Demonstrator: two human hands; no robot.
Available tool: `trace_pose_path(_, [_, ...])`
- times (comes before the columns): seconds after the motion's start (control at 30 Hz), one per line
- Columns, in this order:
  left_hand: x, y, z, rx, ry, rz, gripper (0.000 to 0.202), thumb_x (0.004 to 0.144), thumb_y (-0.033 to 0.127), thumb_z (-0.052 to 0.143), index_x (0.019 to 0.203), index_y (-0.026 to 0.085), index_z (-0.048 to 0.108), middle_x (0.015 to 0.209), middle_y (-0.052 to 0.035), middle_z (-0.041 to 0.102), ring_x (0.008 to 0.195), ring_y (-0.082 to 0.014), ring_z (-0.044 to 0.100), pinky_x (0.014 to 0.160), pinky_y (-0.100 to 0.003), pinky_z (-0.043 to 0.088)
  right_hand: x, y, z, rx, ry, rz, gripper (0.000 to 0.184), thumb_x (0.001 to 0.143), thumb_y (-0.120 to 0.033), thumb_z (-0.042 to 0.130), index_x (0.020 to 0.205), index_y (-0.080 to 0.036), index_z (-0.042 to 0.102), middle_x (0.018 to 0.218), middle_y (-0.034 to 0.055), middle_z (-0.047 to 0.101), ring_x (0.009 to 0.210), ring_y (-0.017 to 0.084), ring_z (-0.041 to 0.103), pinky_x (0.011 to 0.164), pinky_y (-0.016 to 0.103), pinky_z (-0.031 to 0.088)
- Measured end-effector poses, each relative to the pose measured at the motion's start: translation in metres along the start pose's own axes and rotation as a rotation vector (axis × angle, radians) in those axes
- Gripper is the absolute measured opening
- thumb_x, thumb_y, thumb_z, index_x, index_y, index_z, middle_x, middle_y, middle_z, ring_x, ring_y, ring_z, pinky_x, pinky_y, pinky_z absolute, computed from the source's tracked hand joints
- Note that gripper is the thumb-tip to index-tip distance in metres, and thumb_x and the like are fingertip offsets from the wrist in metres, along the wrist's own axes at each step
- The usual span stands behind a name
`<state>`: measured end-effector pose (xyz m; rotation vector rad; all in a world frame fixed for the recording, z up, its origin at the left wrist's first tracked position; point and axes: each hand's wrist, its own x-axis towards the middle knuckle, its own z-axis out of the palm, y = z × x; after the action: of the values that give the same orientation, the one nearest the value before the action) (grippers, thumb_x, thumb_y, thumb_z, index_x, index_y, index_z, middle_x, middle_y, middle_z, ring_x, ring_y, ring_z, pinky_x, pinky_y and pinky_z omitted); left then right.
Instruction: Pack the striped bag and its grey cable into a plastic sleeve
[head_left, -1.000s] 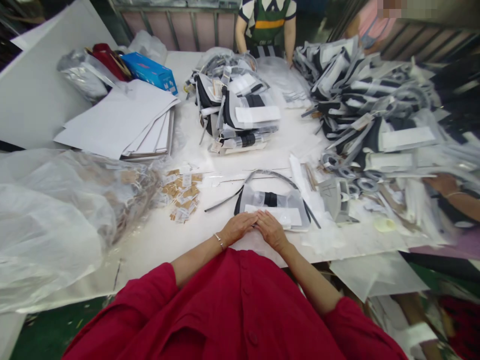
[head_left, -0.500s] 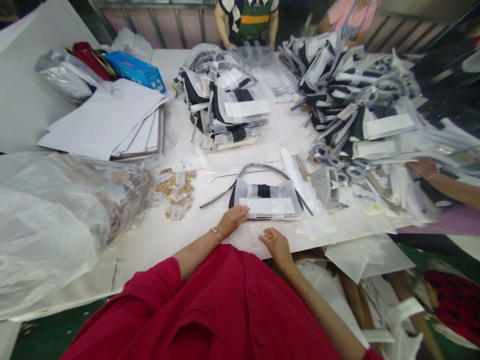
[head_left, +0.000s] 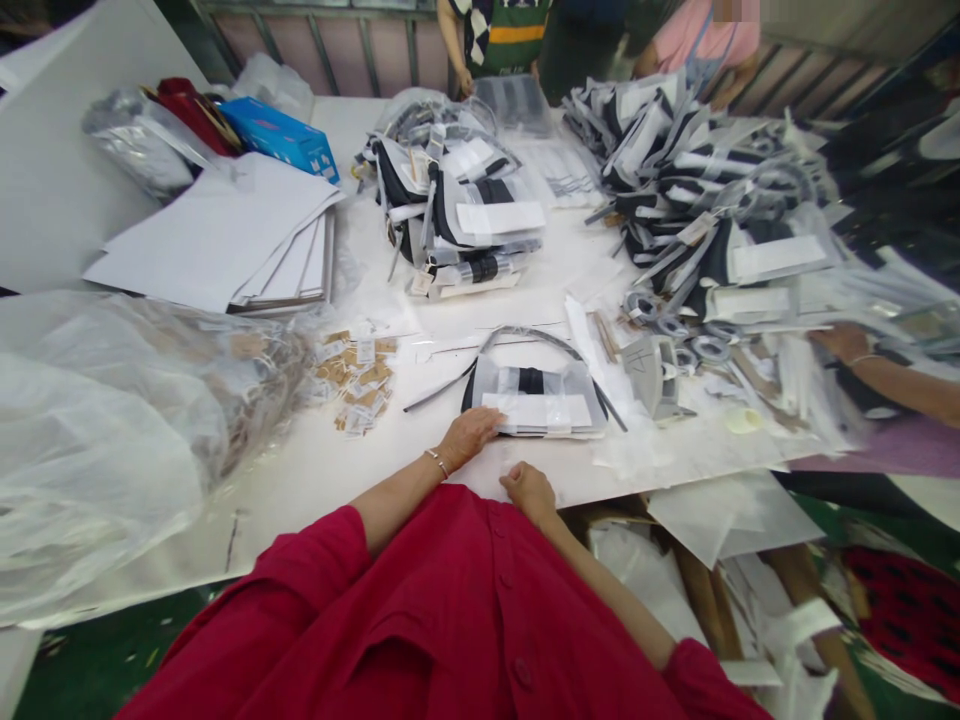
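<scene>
My left hand [head_left: 469, 436] lies flat with its fingers stretched out on the near left corner of a clear-bagged grey and black item [head_left: 536, 398] with a white card, which rests on the white table [head_left: 322, 470]. My right hand [head_left: 529, 490] sits at the table's near edge, close to my red top, with fingers curled under; nothing shows in it. A thin grey strap [head_left: 525, 340] arcs behind the bagged item.
A stack of bagged items [head_left: 465, 215] stands at centre back and a larger heap [head_left: 712, 190] at right. White sheets [head_left: 225, 240], a blue box [head_left: 281, 140], small tags [head_left: 360, 385] and crumpled clear plastic [head_left: 112, 420] lie left. Another person's arm [head_left: 877, 365] reaches in at right; two people stand behind.
My right hand has drawn back from the bagged item to the table's near edge and curled. My left hand stays on the item's corner.
</scene>
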<state>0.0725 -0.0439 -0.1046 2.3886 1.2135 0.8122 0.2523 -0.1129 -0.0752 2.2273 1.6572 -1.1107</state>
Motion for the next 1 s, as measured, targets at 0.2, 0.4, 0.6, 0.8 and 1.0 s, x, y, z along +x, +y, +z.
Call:
trace_pose_path(0.2, [0.003,0.001,-0.002,-0.038,-0.018,0.042,0.02,0.095,0.022,0.054,0.111,0.021,0.067,0.114,-0.0055,0.07,0.114,-0.0182,0.061,0.099,-0.035,0.05,-0.009,0.015,0.0,-0.182,-0.005,-0.406,0.011,0.09,-0.027,0.054,0.087,-0.023,0.063,0.082,0.0008,0.068,0.077,0.016,0.059,0.068,0.025,0.038])
trace_pose_path(0.4, [0.003,0.002,-0.003,-0.062,-0.017,0.021,0.02,0.095,0.022,0.055,0.111,0.02,0.066,0.116,-0.0062,0.069,0.114,-0.0185,0.061,0.1,-0.036,0.049,-0.013,0.044,-0.008,-0.548,0.226,-0.823,0.023,0.082,-0.006,0.057,0.101,-0.019,0.063,0.099,0.0094,0.065,0.091,0.024,0.056,0.079,0.032,0.043])
trace_pose_path(0.6, [0.002,0.001,-0.002,-0.093,-0.01,0.005,0.021,0.095,0.021,0.055,0.111,0.021,0.067,0.116,-0.0064,0.069,0.115,-0.0192,0.061,0.1,-0.036,0.05,-0.003,0.022,-0.004,-0.706,0.224,-0.833,0.018,0.083,-0.002,0.052,0.085,-0.017,0.062,0.085,0.0119,0.063,0.081,0.024,0.054,0.067,0.034,0.039])
trace_pose_path(0.8, [0.002,0.003,-0.001,-0.087,0.008,0.019,0.021,0.096,0.022,0.052,0.111,0.02,0.067,0.116,-0.0049,0.069,0.113,-0.0177,0.062,0.104,-0.037,0.047,0.004,0.021,-0.003,-0.551,0.351,-0.853,0.011,0.085,-0.012,0.054,0.085,-0.018,0.064,0.089,0.0086,0.063,0.087,0.023,0.051,0.075,0.034,0.036])
trace_pose_path(1.0, [0.001,0.001,0.0,-0.09,0.017,0.028,0.022,0.098,0.023,0.048,0.11,0.019,0.067,0.116,-0.0057,0.069,0.114,-0.0172,0.061,0.104,-0.038,0.047,0.005,0.011,0.009,-0.397,0.377,-0.989,0.022,0.089,-0.009,0.047,0.076,-0.018,0.062,0.073,0.0046,0.061,0.078,0.019,0.052,0.078,0.031,0.038])
